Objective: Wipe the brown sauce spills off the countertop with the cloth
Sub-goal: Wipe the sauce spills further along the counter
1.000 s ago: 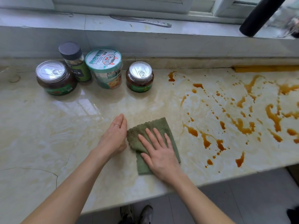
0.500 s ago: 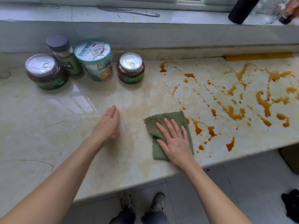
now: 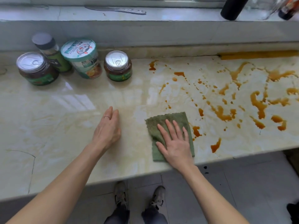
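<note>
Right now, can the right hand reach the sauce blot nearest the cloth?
Probably yes. The right hand lies flat on the cloth, and the nearest sauce blot sits just beside the cloth's right edge; nothing stands between them.

Pale marble-look countertop [image 3: 48, 126], cream with yellowish veining, glossy, a hairline crack near its left front and a soft white window reflection on its left half. Behind it a low grey wall [image 3: 161, 33] rises to a pale stone window ledge [image 3: 178, 13], with the bottom of a white window frame [image 3: 113, 0] just visible at the top edge. Floor [image 3: 242, 183] below: large light-grey tiles with thin dark joints, in even, cool daylight.
</note>
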The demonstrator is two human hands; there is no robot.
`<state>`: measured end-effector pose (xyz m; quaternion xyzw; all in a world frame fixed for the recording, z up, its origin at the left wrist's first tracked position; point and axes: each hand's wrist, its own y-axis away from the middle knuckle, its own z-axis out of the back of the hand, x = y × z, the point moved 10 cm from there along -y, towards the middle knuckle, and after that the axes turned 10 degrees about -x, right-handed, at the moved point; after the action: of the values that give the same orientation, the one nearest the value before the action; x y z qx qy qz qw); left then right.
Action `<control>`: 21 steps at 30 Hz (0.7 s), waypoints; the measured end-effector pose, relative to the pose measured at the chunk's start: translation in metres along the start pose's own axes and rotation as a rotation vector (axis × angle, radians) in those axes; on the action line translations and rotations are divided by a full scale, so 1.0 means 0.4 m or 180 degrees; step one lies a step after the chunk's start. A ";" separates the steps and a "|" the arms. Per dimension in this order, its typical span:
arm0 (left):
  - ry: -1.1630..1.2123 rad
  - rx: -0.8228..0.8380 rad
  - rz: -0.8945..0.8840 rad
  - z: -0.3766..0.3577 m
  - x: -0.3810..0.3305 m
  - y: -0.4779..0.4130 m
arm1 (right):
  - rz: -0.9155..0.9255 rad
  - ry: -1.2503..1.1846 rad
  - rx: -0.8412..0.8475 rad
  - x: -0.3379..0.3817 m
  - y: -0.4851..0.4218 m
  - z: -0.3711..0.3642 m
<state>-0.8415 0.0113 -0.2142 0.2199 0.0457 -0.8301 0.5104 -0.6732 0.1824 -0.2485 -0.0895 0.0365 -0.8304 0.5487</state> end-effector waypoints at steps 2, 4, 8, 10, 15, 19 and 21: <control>0.0024 -0.0001 0.0007 -0.020 -0.031 0.009 | -0.0030 -0.0107 -0.0016 0.040 0.017 -0.001; 0.0097 -0.0006 0.0070 -0.037 -0.052 0.010 | 0.0347 -0.0265 0.0031 0.112 0.048 -0.002; 0.0110 -0.0071 0.0219 -0.066 -0.061 0.009 | 0.1201 -0.0324 0.0137 0.065 0.069 -0.002; 0.0030 -0.0058 0.0281 -0.076 -0.054 0.014 | 0.1009 -0.0232 0.0104 -0.023 0.046 0.004; 0.0072 -0.0113 0.0377 -0.074 -0.049 0.009 | 0.0248 -0.0344 0.0152 -0.022 0.040 0.002; -0.0090 -0.0100 0.0387 -0.083 -0.046 0.017 | 0.0927 -0.0445 0.0249 0.090 0.091 0.000; -0.0157 -0.0077 0.0399 -0.086 -0.050 0.017 | 0.1268 -0.0480 0.0182 0.058 0.085 0.011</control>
<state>-0.8171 0.0348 -0.2360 0.1957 0.0293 -0.8011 0.5649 -0.6503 0.1478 -0.2472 -0.1267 -0.0113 -0.6971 0.7056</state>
